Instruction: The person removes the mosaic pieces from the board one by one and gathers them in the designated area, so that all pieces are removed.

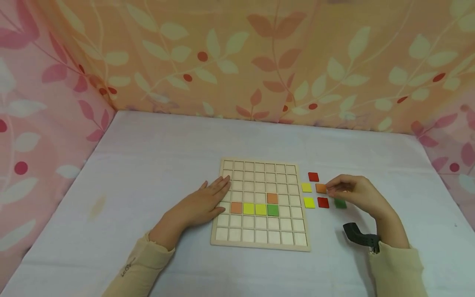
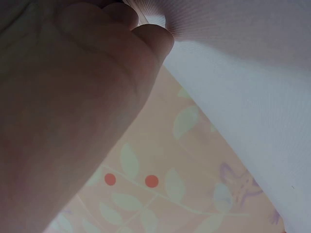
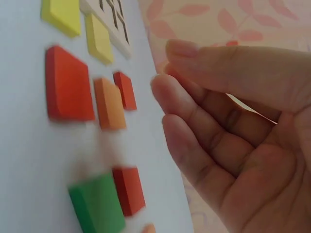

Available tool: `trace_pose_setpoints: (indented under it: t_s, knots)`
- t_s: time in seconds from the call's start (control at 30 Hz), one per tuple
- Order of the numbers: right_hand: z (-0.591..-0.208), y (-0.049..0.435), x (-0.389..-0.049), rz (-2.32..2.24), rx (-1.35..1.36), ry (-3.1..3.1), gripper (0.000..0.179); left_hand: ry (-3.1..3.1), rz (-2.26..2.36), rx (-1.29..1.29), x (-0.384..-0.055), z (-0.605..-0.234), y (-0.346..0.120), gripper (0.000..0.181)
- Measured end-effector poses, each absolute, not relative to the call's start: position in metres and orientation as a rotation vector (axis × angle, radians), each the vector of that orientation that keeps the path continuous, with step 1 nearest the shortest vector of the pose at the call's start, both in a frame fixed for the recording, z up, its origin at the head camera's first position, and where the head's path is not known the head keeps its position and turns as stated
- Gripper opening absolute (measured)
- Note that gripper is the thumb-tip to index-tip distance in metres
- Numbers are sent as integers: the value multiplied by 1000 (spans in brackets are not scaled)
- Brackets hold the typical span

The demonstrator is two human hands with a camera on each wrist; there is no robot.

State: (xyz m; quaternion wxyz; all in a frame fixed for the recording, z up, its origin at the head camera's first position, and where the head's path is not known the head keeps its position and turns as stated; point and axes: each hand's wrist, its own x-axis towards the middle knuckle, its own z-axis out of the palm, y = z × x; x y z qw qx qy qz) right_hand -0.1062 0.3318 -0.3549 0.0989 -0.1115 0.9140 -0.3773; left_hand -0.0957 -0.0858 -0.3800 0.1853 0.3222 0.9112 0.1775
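Note:
My left hand (image 1: 200, 206) lies palm down, its fingers over the left edge of a wooden grid board (image 1: 260, 222). In the grid sit a row of salmon, yellow, yellow and green (image 1: 273, 210) square tiles, with an orange tile (image 1: 272, 198) above the green one. Just right of the loose tiles hovers my right hand (image 1: 361, 194), fingers loosely bent. Nothing shows between thumb and fingertips in the right wrist view. Closest to its fingertips are an orange tile (image 3: 111, 104) and a small red tile (image 3: 125, 90); a green tile (image 3: 97, 201) lies below them.
Other loose tiles lie right of the board: a red one (image 1: 313, 177) at the back, two yellow ones (image 1: 306, 187) near the edge, and a red one (image 1: 323, 202) in front. A black curved device (image 1: 360, 236) is on the right wrist. Leaf-patterned cloth (image 1: 222, 62) borders the white table.

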Motion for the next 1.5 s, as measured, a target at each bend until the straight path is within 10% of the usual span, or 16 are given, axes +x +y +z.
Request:
trace_pose_setpoints:
  t_s: [1.5]
  knots:
    - [-375, 220, -134, -1051, -700, 2519, 16, 2569, 489, 932, -97, -381, -86, 67]
